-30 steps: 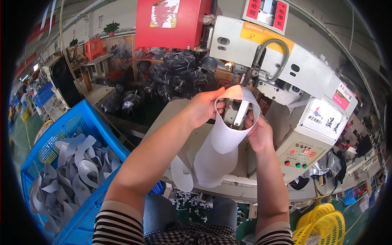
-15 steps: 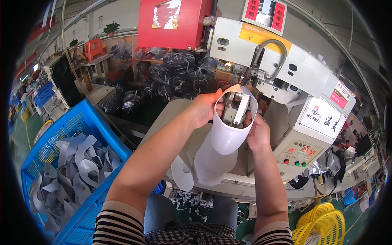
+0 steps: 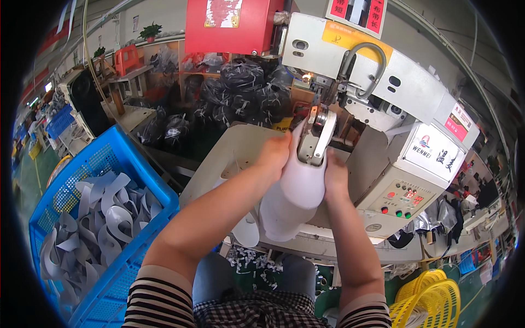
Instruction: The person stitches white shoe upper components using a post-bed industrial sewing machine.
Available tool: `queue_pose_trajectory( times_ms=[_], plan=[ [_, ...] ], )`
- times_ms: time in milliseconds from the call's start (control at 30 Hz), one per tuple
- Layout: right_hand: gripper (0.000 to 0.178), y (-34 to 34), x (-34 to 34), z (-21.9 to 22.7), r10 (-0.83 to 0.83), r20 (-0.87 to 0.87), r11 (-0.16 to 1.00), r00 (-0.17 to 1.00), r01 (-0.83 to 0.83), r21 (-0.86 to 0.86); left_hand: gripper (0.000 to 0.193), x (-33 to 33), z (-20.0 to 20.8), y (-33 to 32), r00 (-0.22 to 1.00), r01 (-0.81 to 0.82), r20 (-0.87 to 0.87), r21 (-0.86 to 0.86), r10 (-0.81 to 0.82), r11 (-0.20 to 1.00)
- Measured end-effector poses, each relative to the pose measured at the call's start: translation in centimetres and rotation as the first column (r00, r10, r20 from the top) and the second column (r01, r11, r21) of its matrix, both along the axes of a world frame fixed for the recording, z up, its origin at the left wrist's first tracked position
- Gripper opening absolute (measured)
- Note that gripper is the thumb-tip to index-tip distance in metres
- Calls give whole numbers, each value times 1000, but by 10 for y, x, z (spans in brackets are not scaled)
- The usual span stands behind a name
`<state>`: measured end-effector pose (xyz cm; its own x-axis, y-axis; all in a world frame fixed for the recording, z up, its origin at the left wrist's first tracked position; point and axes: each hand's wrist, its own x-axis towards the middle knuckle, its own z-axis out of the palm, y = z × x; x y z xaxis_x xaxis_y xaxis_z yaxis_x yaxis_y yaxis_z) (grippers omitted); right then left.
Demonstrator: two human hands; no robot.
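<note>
A white, curved piece that looks like a shoe upper point(image 3: 302, 183) surrounds the lower front of the machine's narrow metal post point(image 3: 313, 145). On its left side my left hand point(image 3: 275, 156) is closed, with the fingertips hidden behind the material. My right hand point(image 3: 336, 174) grips the opposite side, its fingers slightly blurred. Below hang more white pieces point(image 3: 281, 218), overlapping one another in front of the worktable's edge. Another flat, rounded white flap point(image 3: 246, 230) sticks out beneath my left forearm. Over the post sits the white machine head point(image 3: 372, 104).
At my left stands a blue plastic basket point(image 3: 158, 188) full of curved grey-white strips point(image 3: 117, 221). Yellow baskets point(image 3: 456, 298) are at the lower right. The control box point(image 3: 402, 202) flanks my right hand. A red box point(image 3: 229, 27) hangs above; black bags point(image 3: 240, 87) pile up behind.
The white piece has gone from standing open around the post's end to lying lower and further along it. Both hands moved with it, and more of the post is uncovered.
</note>
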<state>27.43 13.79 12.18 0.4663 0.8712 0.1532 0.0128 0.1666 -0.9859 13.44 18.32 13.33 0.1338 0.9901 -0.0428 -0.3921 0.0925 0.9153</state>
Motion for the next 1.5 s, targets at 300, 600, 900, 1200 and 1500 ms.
queue_pose_trajectory(
  times_ms=[300,600,900,1200,1500],
  plan=[
    [43,6,2,-13,-79,355,996,932,91,-17,38,4,-15,5,881,-151,-404,251,246,956],
    [27,-67,12,-71,-168,545,984,821,172,45,51,-71,-90,-22,272,-105,-504,831,820,546],
    [13,-142,-67,-92,145,421,943,895,-254,214,39,-135,-159,-27,720,-98,-688,38,97,994],
    [15,-127,-117,-85,442,445,859,779,-510,40,35,-118,-141,-41,821,-173,-556,-24,131,985],
    [46,-121,-115,-92,624,47,776,780,-626,79,17,-171,-91,-161,919,82,-385,-6,-78,997]
  ],
)
